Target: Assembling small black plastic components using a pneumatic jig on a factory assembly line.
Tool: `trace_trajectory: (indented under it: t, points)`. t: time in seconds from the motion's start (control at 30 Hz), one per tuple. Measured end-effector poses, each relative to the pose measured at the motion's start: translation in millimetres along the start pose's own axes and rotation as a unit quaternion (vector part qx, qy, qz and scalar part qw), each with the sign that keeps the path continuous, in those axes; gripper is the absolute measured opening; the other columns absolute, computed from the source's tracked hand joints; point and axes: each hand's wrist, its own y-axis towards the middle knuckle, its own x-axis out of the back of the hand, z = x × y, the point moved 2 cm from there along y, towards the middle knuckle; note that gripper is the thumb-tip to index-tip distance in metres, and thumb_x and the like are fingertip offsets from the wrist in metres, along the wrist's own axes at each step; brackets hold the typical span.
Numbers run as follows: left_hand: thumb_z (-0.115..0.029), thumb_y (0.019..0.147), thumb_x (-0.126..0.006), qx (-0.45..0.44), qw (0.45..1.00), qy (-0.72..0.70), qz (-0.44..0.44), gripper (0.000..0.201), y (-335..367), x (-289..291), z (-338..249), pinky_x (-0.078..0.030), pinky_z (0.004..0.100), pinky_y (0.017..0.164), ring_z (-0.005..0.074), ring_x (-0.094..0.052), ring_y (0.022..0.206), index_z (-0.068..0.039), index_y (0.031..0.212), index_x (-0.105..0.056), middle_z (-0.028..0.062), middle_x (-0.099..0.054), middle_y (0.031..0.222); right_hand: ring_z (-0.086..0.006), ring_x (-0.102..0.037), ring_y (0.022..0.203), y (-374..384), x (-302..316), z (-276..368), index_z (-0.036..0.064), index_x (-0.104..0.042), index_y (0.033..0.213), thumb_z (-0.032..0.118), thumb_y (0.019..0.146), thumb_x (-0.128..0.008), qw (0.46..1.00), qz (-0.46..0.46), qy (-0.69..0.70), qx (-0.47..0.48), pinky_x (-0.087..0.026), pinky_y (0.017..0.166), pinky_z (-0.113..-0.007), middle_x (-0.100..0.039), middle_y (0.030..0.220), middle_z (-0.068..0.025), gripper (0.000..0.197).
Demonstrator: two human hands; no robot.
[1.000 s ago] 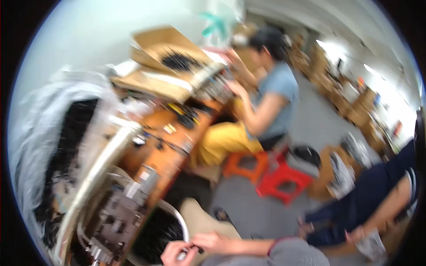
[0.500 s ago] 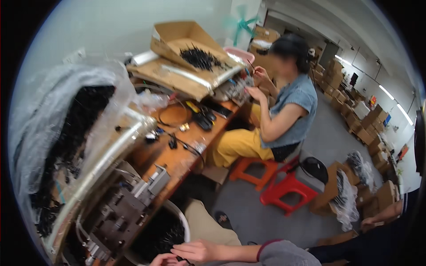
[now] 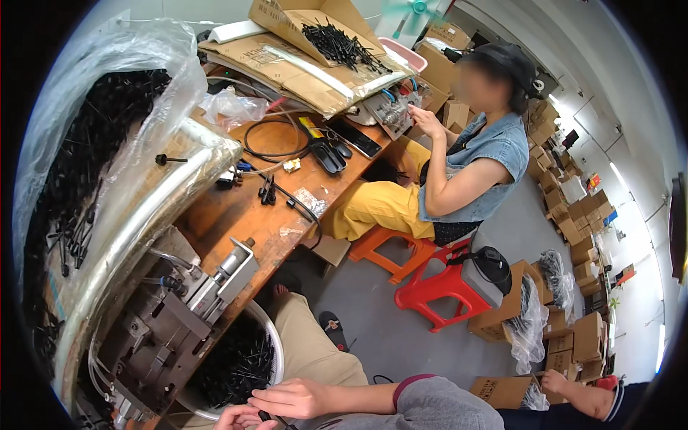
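Black plastic piece (image 3: pixel 266 416) lies between the person's two hands, just beside the pale bucket (image 3: pixel 279 351) on its near right side, close to the lower edge of the view. Left hand (image 3: pixel 245 418) is partly cut off by that edge; its fingers pinch the piece. Right hand (image 3: pixel 297 398) reaches in from the right of the bucket, fingers closed over the same piece, so that only short lengths of it show. Many thin black rods (image 3: pixel 233 369) fill the bucket.

Left of the bucket, a grey metal machine (image 3: pixel 161 351) stands on the wooden table (image 3: pixel 218 215). Farther left and beyond the bucket, a clear plastic bag (image 3: pixel 172 46) lies around a heap of black parts (image 3: pixel 107 136). Well beyond the bucket, toward the table's far end, are a black tray (image 3: pixel 330 155), a phone (image 3: pixel 356 136) and an open cardboard box (image 3: pixel 276 18) with more black sticks (image 3: pixel 340 44) inside.

Right of the bucket and beyond it, a co-worker (image 3: pixel 473 172) in a denim top and yellow trousers sits on an orange stool (image 3: pixel 390 254), near a red stool (image 3: pixel 437 290) that carries a black cap (image 3: pixel 491 269).
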Motion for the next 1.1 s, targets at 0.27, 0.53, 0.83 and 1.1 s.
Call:
trace_trajectory:
  t: [0.27,0.53,0.83,1.1]
  points:
    - [0.01,0.079,-0.072,-0.066,0.998,0.02,-0.001,0.033,-15.9,0.6,-1.7,-0.05,0.0214,0.07,0.0097,-0.061,0.079,-0.001,0.109,-0.061,0.0074,-0.066,0.093,-0.0282,-0.069,0.081,0.4,-3.2,8.0,-0.0121,-0.061,0.113,0.007,0.08,-0.062,1.0,-0.005,-0.003,0.026,-0.059,0.067,-0.034,-0.064,0.107,-0.0252,0.038]
    - [-0.016,0.091,-0.068,0.0,0.984,0.172,0.035,0.017,-32.5,16.3,60.9,-0.046,0.026,0.072,0.0105,-0.056,0.082,-0.004,0.103,-0.065,0.0024,-0.064,0.089,-0.0198,-0.068,0.078,-5.4,20.9,-8.5,0.0001,-0.063,0.111,-0.003,0.07,-0.065,0.997,-0.039,-0.036,-0.057,-0.058,0.061,-0.029,-0.065,0.098,-0.0064,0.041]
    - [-0.014,0.09,-0.069,-0.027,0.98,0.187,0.06,0.017,-16.1,-3.8,50.3,-0.045,0.0266,0.071,0.0107,-0.053,0.074,-0.004,0.103,-0.064,0.0015,-0.061,0.081,-0.0207,-0.068,0.079,-18.9,3.5,-10.4,-0.0006,-0.065,0.108,-0.007,0.074,-0.064,0.995,-0.059,0.014,-0.081,-0.057,0.063,-0.028,-0.065,0.099,-0.0077,0.034]
    - [-0.013,0.091,-0.067,0.125,0.969,0.14,0.163,0.022,-22.5,-8.8,59.2,-0.046,0.0262,0.072,0.0098,-0.056,0.08,-0.003,0.111,-0.064,0.002,-0.063,0.089,-0.0238,-0.067,0.074,-19.0,4.4,-20.2,-0.003,-0.063,0.108,-0.008,0.071,-0.064,0.992,-0.068,0.056,-0.094,-0.057,0.062,-0.03,-0.063,0.096,-0.0096,0.037]
